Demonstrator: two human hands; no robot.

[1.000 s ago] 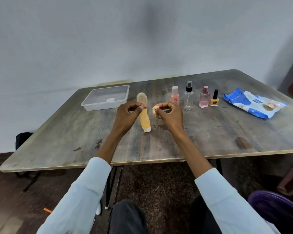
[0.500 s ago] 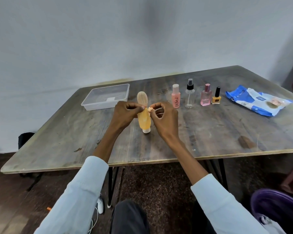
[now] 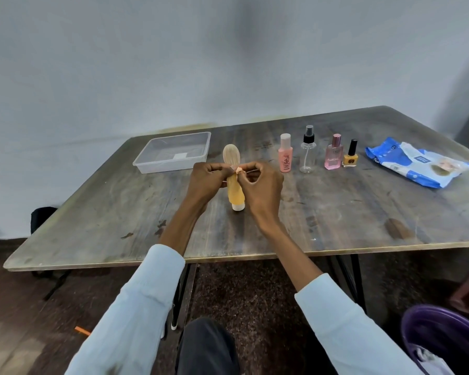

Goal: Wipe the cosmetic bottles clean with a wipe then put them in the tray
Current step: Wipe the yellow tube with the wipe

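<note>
An orange tube bottle [image 3: 236,193] stands cap-down on the table [image 3: 336,212], right in front of me. My left hand [image 3: 207,181] grips its upper middle from the left. My right hand [image 3: 261,190] pinches a small pale crumpled wipe [image 3: 238,170] against the tube from the right. Further right stand a pink bottle [image 3: 285,155], a clear spray bottle [image 3: 308,154], a pink perfume bottle [image 3: 333,156] and a yellow nail polish bottle [image 3: 350,158]. The clear plastic tray [image 3: 146,163] sits at the back left with no bottles in it.
A blue and white wipes pack [image 3: 417,163] lies at the right of the table. A purple bin [image 3: 444,339] stands on the floor at the lower right. A dark bag [image 3: 42,217] sits under the table's left side.
My right hand has moved left from beside the tube and brought the small wipe against it. My left hand has kept its hold on the tube.
</note>
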